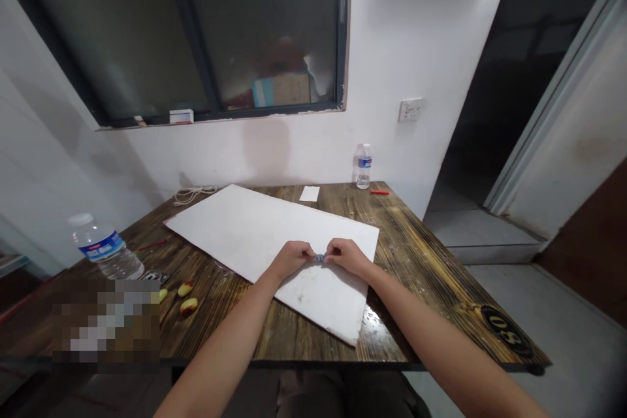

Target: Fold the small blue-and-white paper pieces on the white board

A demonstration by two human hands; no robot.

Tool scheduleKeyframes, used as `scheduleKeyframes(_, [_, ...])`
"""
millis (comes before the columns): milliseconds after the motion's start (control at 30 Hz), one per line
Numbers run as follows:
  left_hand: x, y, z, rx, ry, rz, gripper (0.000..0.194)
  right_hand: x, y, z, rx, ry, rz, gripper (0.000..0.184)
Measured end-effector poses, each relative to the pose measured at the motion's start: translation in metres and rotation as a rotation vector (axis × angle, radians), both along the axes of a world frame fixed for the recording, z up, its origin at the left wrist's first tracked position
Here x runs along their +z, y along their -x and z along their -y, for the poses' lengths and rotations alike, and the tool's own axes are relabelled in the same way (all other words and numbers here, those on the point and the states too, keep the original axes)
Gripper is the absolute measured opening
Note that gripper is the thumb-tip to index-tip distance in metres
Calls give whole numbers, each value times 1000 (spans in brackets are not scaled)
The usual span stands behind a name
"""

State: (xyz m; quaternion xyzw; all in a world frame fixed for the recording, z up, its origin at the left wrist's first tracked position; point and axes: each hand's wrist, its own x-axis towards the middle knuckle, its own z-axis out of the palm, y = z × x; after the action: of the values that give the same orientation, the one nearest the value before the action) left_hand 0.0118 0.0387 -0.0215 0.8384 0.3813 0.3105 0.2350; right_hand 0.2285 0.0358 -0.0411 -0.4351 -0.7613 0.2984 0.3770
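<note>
**Layout of the table, viewed from its front edge.** A flat board lies askew across the middle of the table, its nearest corner close to the front edge. On the board, the left hand and right hand meet at a small object held between them. Behind the board, along the back edge: a coiled cord at left, a paper slip at centre, and a water bottle beside a short stick at right. Left of the board: a second water bottle, a pen just right of it, and small oval pieces nearer the front edge. A wall socket is above the back right corner, and a window is above the back edge.
</note>
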Motion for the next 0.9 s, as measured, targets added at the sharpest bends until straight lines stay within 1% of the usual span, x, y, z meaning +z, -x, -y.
scheduleKeyframes(100, [2,-1,2,4,-30,-45,5,0,0,1,7,22,16,9])
scheduleKeyframes(200, [2,-2,5,12,-97,-111,6,-1,1,1,10,14,20,11])
scheduleKeyframes(300, [2,-4,9,40,-153,-172,7,-3,1,1,19,-12,22,13])
scheduleKeyframes(367, [2,-6,12,72,-159,-202,8,-4,1,1,24,-10,15,14])
scheduleKeyframes(467, [2,-6,23,106,-141,-230,7,-3,1,3,30,-11,9,14])
scheduleKeyframes(533, [4,-2,35,57,-140,-251,11,-1,0,4,38,-8,11,15])
scheduleKeyframes(567, [5,2,43,25,-150,-280,17,-1,0,4,43,1,7,15])
scheduleKeyframes(633, [7,12,63,-23,-185,-338,27,-1,0,4,48,26,-9,16])
scheduleKeyframes(667, [9,18,74,-44,-198,-369,25,-1,0,4,48,36,-16,17])
scheduleKeyframes(733, [13,34,95,-10,-220,-389,23,-3,0,4,41,45,-17,18])
scheduleKeyframes(767, [16,44,104,24,-229,-387,22,-3,0,3,36,45,-12,18])
scheduleKeyframes(833, [23,69,118,143,-259,-371,23,-5,0,3,30,40,0,19])
scheduleKeyframes(900, [32,101,125,292,-288,-371,24,-5,0,4,26,35,4,19])
